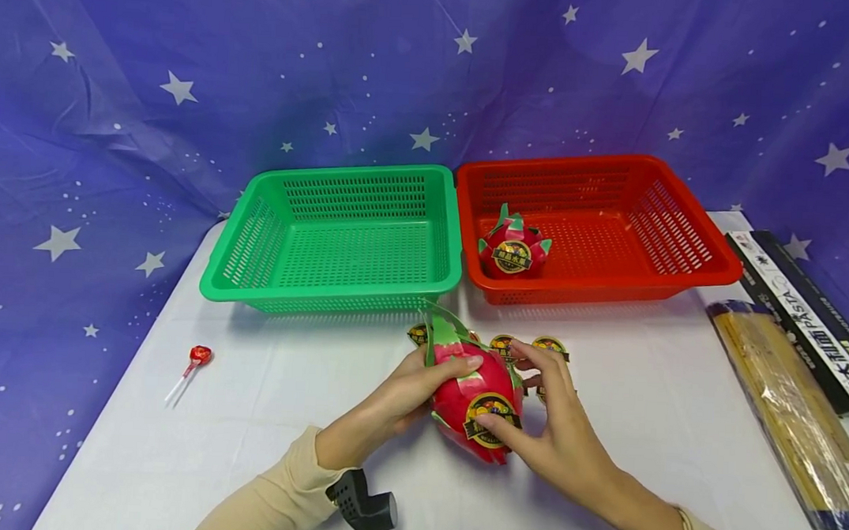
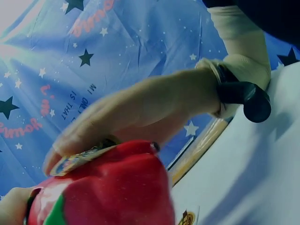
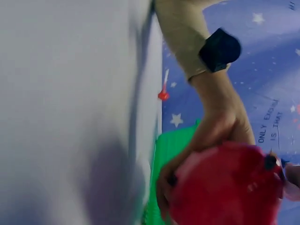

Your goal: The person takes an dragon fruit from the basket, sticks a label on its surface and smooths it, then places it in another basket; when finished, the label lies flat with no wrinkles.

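A large red dragon fruit [image 1: 454,399] with green leafy tips lies between my two hands above the white table. My left hand [image 1: 406,397] grips its left side, thumb across the top of the skin. A round gold-and-black fruit label [image 1: 493,405] is on the side of the fruit facing me. My right hand [image 1: 562,433] touches that label with its thumb, while its other fingers arch beside the fruit's right side. Seen from the left wrist, the right hand's extended fingers [image 2: 77,138] lie along the label. Behind the fruit, several loose labels [image 1: 551,346] rest on the table, partly hidden.
A green basket [image 1: 331,294] stands at the back left, beside a red basket [image 1: 608,285] holding another labelled dragon fruit [image 1: 512,241]. On the left lies a red lollipop [image 1: 199,355]. A pasta packet [image 1: 782,391] and a black-and-white pasta box [image 1: 806,313] are at the right edge.
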`<action>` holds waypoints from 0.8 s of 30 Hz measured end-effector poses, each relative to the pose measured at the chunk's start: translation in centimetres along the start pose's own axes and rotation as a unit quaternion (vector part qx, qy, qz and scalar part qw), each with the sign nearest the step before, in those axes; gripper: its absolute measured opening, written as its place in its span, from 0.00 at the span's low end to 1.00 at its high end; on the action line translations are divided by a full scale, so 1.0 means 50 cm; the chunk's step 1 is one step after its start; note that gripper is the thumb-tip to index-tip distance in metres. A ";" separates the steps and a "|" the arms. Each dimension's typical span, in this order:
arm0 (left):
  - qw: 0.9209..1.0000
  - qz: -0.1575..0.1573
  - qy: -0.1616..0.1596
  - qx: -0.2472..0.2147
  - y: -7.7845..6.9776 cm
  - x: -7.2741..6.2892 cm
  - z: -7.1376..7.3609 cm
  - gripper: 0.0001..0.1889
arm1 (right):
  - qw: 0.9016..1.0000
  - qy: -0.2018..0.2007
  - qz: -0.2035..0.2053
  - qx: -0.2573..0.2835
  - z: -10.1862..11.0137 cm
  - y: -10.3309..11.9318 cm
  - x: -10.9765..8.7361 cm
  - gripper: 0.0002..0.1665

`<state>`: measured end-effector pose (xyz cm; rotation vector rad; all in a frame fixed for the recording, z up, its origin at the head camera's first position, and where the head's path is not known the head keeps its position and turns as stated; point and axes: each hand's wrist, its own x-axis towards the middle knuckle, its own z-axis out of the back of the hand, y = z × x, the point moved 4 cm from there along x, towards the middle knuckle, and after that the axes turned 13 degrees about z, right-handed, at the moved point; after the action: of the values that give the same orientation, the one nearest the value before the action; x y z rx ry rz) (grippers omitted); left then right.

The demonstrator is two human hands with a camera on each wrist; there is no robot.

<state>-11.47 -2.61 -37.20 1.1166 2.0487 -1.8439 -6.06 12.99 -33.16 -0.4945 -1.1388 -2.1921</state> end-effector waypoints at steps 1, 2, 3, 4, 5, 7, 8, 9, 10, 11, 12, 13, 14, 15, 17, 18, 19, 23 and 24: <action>1.000 0.001 0.000 -0.007 0.002 -0.001 0.000 0.29 | 0.999 0.003 -0.026 0.022 -0.002 -0.005 -0.003 0.49; 1.000 0.000 0.001 -0.015 0.004 -0.001 -0.001 0.29 | 0.998 0.007 -0.053 0.041 -0.005 -0.011 -0.007 0.49; 1.000 -0.002 0.004 -0.025 0.005 -0.002 -0.003 0.29 | 0.995 0.011 -0.079 0.058 -0.008 -0.015 -0.011 0.49; 0.999 -0.006 0.006 -0.036 0.005 -0.003 -0.004 0.29 | 0.992 0.012 -0.097 0.077 -0.011 -0.018 -0.014 0.49; 0.999 -0.012 0.009 -0.048 0.006 -0.004 -0.007 0.29 | 0.989 0.014 -0.113 0.096 -0.015 -0.022 -0.017 0.49; 0.997 -0.026 0.011 -0.067 0.006 -0.006 -0.012 0.29 | 0.982 0.015 -0.140 0.126 -0.022 -0.026 -0.022 0.48; 0.996 -0.033 0.013 -0.076 0.007 -0.007 -0.014 0.28 | 0.978 0.015 -0.153 0.139 -0.025 -0.028 -0.024 0.48; 0.996 -0.039 0.014 -0.084 0.007 -0.008 -0.017 0.28 | 0.974 0.014 -0.165 0.152 -0.027 -0.030 -0.027 0.47; 0.995 -0.045 0.015 -0.091 0.008 -0.009 -0.020 0.28 | 0.970 0.012 -0.177 0.164 -0.029 -0.032 -0.029 0.46; 0.994 -0.050 0.016 -0.099 0.010 -0.010 -0.023 0.28 | 0.967 0.011 -0.189 0.172 -0.031 -0.034 -0.030 0.45; 0.993 -0.054 0.015 -0.105 0.012 -0.010 -0.025 0.27 | 0.964 0.010 -0.198 0.178 -0.032 -0.035 -0.032 0.45; 0.992 -0.057 0.014 -0.114 0.014 -0.009 -0.028 0.27 | 0.961 0.008 -0.206 0.184 -0.032 -0.037 -0.033 0.44; 0.991 -0.058 0.013 -0.121 0.017 -0.008 -0.030 0.27 | 0.959 0.006 -0.212 0.191 -0.033 -0.038 -0.033 0.44; 0.990 -0.060 0.012 -0.127 0.019 -0.008 -0.032 0.27 | 0.957 0.004 -0.217 0.194 -0.033 -0.038 -0.033 0.44; 0.988 -0.065 0.008 -0.137 0.024 -0.006 -0.035 0.28 | 0.953 0.000 -0.225 0.201 -0.032 -0.039 -0.033 0.44; 0.988 -0.066 0.005 -0.140 0.026 -0.006 -0.036 0.28 | 0.951 -0.002 -0.231 0.204 -0.032 -0.040 -0.033 0.44; 0.988 -0.068 0.002 -0.142 0.028 -0.005 -0.037 0.28 | 0.949 -0.002 -0.237 0.206 -0.032 -0.040 -0.032 0.44; 0.987 -0.075 -0.007 -0.143 0.032 -0.005 -0.039 0.28 | 0.945 0.000 -0.260 0.198 -0.033 -0.042 -0.031 0.45; 0.987 -0.076 -0.009 -0.143 0.032 -0.005 -0.039 0.28 | 0.945 0.000 -0.264 0.193 -0.033 -0.042 -0.031 0.46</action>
<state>-9.61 -1.00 -37.87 0.8866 2.3515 -1.5459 -6.40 13.09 -36.24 -0.0105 -1.8130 -2.2979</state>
